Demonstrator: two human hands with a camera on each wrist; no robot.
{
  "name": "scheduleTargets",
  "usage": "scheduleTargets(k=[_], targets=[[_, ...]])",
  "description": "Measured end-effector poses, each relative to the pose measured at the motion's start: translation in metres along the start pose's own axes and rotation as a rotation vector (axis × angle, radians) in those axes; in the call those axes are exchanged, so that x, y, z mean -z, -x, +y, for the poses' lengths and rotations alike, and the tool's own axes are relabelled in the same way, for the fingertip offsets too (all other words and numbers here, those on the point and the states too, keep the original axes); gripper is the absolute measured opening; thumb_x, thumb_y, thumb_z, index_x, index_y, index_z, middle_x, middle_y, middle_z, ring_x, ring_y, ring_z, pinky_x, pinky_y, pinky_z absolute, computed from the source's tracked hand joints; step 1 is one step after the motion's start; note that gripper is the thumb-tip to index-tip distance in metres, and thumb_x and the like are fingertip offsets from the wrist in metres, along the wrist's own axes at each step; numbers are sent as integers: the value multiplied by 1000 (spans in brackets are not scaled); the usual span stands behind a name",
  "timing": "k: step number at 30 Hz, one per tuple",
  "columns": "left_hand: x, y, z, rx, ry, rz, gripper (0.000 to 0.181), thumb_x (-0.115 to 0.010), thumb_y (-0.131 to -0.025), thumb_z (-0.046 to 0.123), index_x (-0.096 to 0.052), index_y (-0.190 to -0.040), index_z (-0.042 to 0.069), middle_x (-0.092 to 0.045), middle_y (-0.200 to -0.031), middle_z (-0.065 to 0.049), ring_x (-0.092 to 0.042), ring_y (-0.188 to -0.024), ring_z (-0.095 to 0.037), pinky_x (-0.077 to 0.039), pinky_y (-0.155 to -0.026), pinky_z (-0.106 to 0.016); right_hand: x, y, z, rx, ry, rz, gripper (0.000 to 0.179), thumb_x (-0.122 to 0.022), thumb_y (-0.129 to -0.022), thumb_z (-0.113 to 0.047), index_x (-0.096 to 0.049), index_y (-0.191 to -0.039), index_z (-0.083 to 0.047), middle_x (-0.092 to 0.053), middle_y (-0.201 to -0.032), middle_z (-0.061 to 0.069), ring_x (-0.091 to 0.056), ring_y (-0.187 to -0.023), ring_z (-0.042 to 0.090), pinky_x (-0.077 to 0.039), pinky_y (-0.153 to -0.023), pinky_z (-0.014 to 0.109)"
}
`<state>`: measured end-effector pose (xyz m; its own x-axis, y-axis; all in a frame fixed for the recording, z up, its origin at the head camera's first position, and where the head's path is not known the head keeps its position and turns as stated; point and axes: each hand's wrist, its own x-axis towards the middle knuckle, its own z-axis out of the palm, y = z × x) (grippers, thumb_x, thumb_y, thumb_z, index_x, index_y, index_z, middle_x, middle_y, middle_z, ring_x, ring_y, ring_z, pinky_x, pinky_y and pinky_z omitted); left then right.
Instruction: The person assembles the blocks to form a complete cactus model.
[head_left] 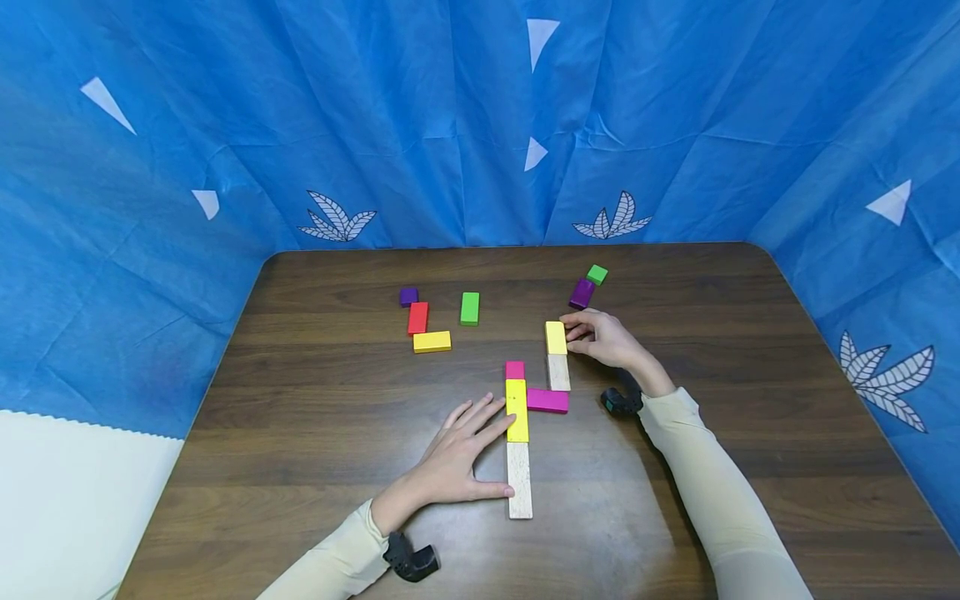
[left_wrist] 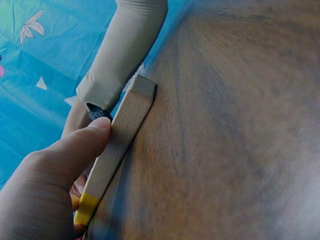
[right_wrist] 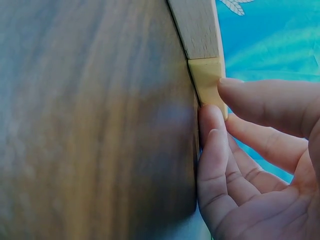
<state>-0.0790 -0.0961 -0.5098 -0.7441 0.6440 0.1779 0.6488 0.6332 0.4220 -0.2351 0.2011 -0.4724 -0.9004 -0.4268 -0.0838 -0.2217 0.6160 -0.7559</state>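
My left hand lies with fingers spread beside a column of blocks. Its index fingertip touches a long yellow block, and its thumb tip touches a long plain wooden block. A small pink block tops the column; a pink block extends right from the yellow one. Above that, a shorter plain wooden block meets a short yellow block. My right hand is at this yellow block's right side, with bent fingers: the thumb tip touches its side and other fingertips are at its end.
Beyond my right hand lie a purple block and a small green block. Further left are a purple cube, a red block, a yellow block and a green block. A blue curtain hangs behind the table.
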Motion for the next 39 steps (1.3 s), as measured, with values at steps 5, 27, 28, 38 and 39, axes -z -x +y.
scheduleTargets(k=[5,27,28,38,39], targets=[[-1,0,-1,-3,4,1,96,-71,-73,65,-39,-151,19,-30,-160,-5,-23,-150,-27,-20,-119,-52,0,1,-1,7,-10,8,48,-67,-88,1,-53,-134,5,-58,-122,22,-63,-101,31,-56,-82,33],[1,0,1,0,-3,-2,94,-70,-74,66,-40,-150,19,-31,-160,-5,-24,-149,-27,-22,-118,-53,-25,64,-9,166,137,100,63,-70,-91,-29,-46,-145,-8,-36,-156,13,-34,-142,37,-34,-110,61],[1,0,1,1,-2,-5,94,-70,-74,67,-40,-150,19,-30,-160,-5,-24,-150,-27,-21,-119,-53,-27,66,-9,165,141,90,63,-70,-91,-28,-46,-145,-8,-35,-157,12,-33,-143,36,-34,-110,61],[3,0,2,-3,1,-4,95,-71,-74,65,-41,-150,18,-31,-160,-6,-25,-149,-29,-22,-118,-53,-38,70,-10,210,192,47,63,-72,-89,-30,-48,-144,-9,-35,-157,14,-25,-146,39,-23,-111,67],[3,0,2,-3,1,-5,95,-71,-74,66,-41,-150,18,-31,-160,-6,-25,-149,-29,-21,-118,-53,-39,70,-10,215,196,42,63,-71,-90,-30,-48,-144,-9,-34,-157,14,-24,-146,40,-22,-111,69]])
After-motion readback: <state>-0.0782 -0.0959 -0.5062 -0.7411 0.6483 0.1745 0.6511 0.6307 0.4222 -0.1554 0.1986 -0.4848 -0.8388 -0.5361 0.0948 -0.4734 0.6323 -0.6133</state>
